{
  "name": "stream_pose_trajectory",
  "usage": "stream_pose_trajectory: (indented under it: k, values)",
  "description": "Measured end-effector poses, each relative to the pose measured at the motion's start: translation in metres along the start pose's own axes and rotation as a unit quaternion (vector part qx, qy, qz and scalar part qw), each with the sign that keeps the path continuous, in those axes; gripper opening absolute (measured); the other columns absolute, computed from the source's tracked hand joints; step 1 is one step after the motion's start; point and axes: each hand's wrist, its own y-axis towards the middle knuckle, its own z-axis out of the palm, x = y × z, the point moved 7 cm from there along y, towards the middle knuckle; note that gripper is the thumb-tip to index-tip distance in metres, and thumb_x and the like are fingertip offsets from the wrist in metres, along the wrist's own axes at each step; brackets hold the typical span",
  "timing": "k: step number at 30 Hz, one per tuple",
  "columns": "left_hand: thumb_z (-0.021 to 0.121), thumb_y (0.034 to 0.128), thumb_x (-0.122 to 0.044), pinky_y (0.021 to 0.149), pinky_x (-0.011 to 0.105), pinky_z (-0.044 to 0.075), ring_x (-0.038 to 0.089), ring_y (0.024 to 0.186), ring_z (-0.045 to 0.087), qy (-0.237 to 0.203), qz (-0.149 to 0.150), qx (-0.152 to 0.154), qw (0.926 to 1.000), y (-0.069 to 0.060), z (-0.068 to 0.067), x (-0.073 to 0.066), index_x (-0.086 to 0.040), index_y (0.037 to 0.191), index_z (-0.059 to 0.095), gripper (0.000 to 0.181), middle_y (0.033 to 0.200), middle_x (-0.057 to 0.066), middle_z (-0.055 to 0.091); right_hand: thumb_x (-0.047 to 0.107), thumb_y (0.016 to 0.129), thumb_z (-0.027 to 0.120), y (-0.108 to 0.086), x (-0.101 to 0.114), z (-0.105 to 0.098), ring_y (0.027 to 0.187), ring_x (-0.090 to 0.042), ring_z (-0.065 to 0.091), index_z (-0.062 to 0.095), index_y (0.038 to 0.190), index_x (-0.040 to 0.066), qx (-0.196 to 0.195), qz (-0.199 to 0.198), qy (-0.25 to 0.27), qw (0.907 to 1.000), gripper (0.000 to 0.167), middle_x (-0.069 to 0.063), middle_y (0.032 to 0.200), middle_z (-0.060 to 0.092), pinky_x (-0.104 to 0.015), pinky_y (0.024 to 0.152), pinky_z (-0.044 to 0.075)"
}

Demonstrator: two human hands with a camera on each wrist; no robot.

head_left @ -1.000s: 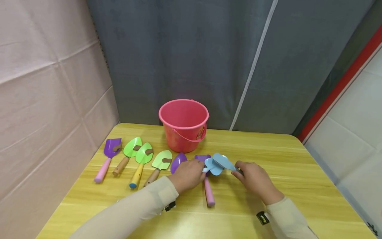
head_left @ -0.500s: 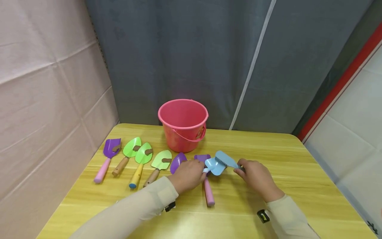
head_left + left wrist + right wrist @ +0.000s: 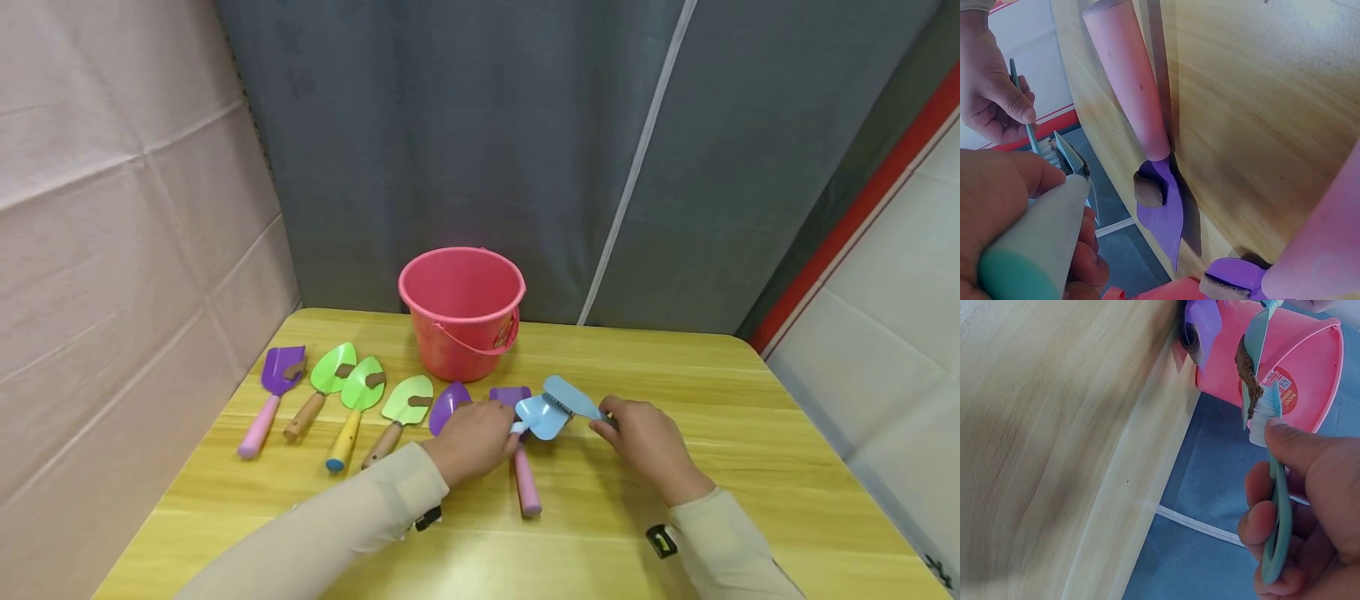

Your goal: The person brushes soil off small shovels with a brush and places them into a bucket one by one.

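Observation:
My left hand [image 3: 474, 442] grips the pale handle of a light blue toy shovel [image 3: 537, 418], its blade held above the table. The handle's teal end faces the left wrist camera. In my right hand [image 3: 651, 446] is a light blue brush [image 3: 573, 398], fingers curled round its handle. The right wrist view shows the white bristles [image 3: 1265, 415] against a brown clump [image 3: 1246, 372] stuck to the shovel blade. Below the blue shovel lies a purple shovel [image 3: 527, 487] with a pink handle. Another purple shovel [image 3: 447, 407] is partly hidden by my left hand.
A pink bucket [image 3: 456, 346] with a handle stands at the table's back. Along the left lie a purple shovel [image 3: 279, 371] and several green ones, including a yellow-handled green shovel [image 3: 362, 393], with brown patches on their blades. A grey curtain [image 3: 465, 125] hangs behind the wooden table [image 3: 750, 433].
The brush has slid slightly right and away from me across the blue shovel's blade, my right hand moving with it. My left hand and the shovel have stayed nearly still.

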Motion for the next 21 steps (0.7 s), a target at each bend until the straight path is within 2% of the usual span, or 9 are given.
stream_pose_trajectory:
  k: [7, 12, 21]
  values:
    - [0.064, 0.0941, -0.028, 0.059, 0.033, 0.050, 0.015, 0.065, 0.052, -0.005, 0.004, -0.006, 1.0000, -0.0019, -0.0024, -0.0010, -0.011, 0.084, 0.059, 0.020, 0.073, -0.001, 0.051, 0.020, 0.089, 0.075, 0.0003, -0.0029, 0.0031, 0.051, -0.012, 0.040, 0.063, 0.089, 0.009, 0.011, 0.015, 0.001, 0.9998, 0.016, 0.004, 0.061, 0.049, -0.029, 0.047, 0.032]
    - [0.063, 0.0948, -0.029, 0.058, 0.033, 0.050, 0.015, 0.064, 0.052, -0.006, 0.007, -0.014, 0.9999, -0.0013, -0.0035, -0.0016, -0.011, 0.084, 0.059, 0.022, 0.071, -0.001, 0.051, 0.020, 0.090, 0.075, 0.0007, -0.0048, 0.0014, 0.051, -0.013, 0.041, 0.064, 0.090, 0.009, 0.004, 0.020, -0.001, 0.9998, 0.016, 0.004, 0.061, 0.049, -0.030, 0.048, 0.033]
    - [0.065, 0.0934, -0.029, 0.057, 0.032, 0.048, 0.014, 0.063, 0.050, -0.012, 0.004, -0.004, 0.9999, 0.0015, -0.0017, 0.0015, -0.014, 0.079, 0.055, 0.022, 0.069, -0.003, 0.048, 0.020, 0.090, 0.074, 0.0012, -0.0074, 0.0011, 0.050, -0.012, 0.039, 0.064, 0.090, 0.008, -0.001, 0.023, 0.003, 0.9997, 0.017, 0.004, 0.059, 0.047, -0.029, 0.047, 0.031]
